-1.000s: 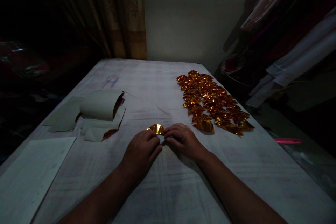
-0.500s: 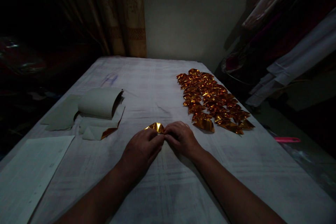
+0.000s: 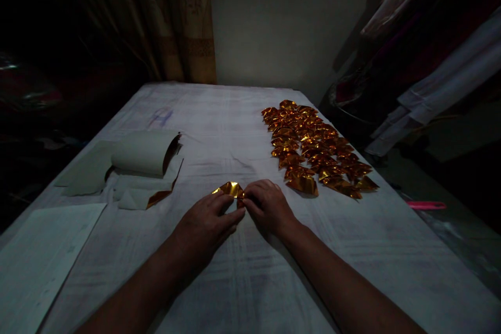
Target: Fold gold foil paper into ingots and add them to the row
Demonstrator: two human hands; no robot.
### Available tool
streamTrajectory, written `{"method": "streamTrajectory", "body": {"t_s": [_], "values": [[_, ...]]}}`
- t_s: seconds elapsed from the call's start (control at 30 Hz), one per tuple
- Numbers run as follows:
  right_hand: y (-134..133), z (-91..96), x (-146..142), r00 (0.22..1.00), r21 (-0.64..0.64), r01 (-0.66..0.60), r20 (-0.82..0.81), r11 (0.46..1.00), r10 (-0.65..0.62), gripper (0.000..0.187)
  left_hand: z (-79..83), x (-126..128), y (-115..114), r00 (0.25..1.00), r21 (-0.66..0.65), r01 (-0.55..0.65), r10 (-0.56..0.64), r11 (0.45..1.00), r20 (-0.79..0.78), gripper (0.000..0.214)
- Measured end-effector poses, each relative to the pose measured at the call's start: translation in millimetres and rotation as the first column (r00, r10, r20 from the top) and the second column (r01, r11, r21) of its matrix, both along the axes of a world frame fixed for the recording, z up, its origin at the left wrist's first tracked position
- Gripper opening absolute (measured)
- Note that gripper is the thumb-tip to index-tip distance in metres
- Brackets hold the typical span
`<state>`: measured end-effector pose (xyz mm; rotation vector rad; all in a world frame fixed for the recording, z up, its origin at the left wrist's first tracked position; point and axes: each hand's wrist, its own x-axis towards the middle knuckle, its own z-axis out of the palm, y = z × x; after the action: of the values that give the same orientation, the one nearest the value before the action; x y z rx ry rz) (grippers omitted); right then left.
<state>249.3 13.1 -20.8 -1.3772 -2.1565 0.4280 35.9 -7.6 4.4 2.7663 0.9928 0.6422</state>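
Observation:
A shiny piece of gold foil paper [image 3: 230,188], partly folded, lies on the cloth-covered table between my hands. My left hand [image 3: 207,217] holds its near left side, with the thumb and fingers around the lower edge. At the right end, my right hand [image 3: 268,203] pinches the foil between thumb and fingertips. My fingers hide part of the folded piece. To the right lie many folded gold foil pieces [image 3: 303,186] in rows. Pale-backed foil sheets [image 3: 141,152] rest at the left, one curled over, with gold showing on their undersides.
A large white paper sheet [image 3: 50,250] lies at the table's left front. Beyond the far edge are a curtain [image 3: 195,26] and a pale wall [image 3: 274,31]. Hanging clothes [image 3: 442,88] and a pink handle [image 3: 426,205] are off the right side.
My left thumb has moved apart from the fingers and lower, showing more of the foil near the right hand. The right hand still pinches the same end. The view has shifted slightly.

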Motion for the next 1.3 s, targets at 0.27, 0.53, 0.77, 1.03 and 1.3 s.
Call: {"method": "streamTrajectory", "body": {"t_s": [0.27, 0.53, 0.77, 1.03, 1.3], "values": [[-0.6, -0.8, 0.2, 1.0, 0.004, -0.006, -0.02, 1.0, 0.007, 0.009, -6.4, -3.7, 1.4, 1.0, 0.01, 0.0, 0.001, 1.0, -0.023, 0.029], [-1.1, 0.2, -1.0, 1.0, 0.009, -0.01, -0.018, 1.0, 0.011, 0.01, -2.8, -2.8, 0.7, 0.998, 0.012, -0.024, 0.024, 1.0, -0.054, 0.035], [-1.2, 1.1, -1.1, 0.999, 0.007, -0.007, -0.036, 1.0, 0.007, 0.009, -4.9, -1.5, 0.9, 0.997, 0.024, -0.022, 0.024, 0.999, -0.068, 0.036], [-2.8, 2.3, -1.9, 0.998, 0.001, 0.0, -0.06, 1.0, 0.0, 0.011, -7.5, -0.9, 1.0, 0.998, 0.066, -0.036, 0.039, 0.997, -0.051, 0.033], [-0.1, -1.6, -1.8, 0.998, -0.008, 0.018, -0.052, 1.0, -0.019, 0.012, -0.9, -4.3, 2.0, 0.997, 0.005, 0.009, -0.009, 1.0, -0.081, 0.032]]}}
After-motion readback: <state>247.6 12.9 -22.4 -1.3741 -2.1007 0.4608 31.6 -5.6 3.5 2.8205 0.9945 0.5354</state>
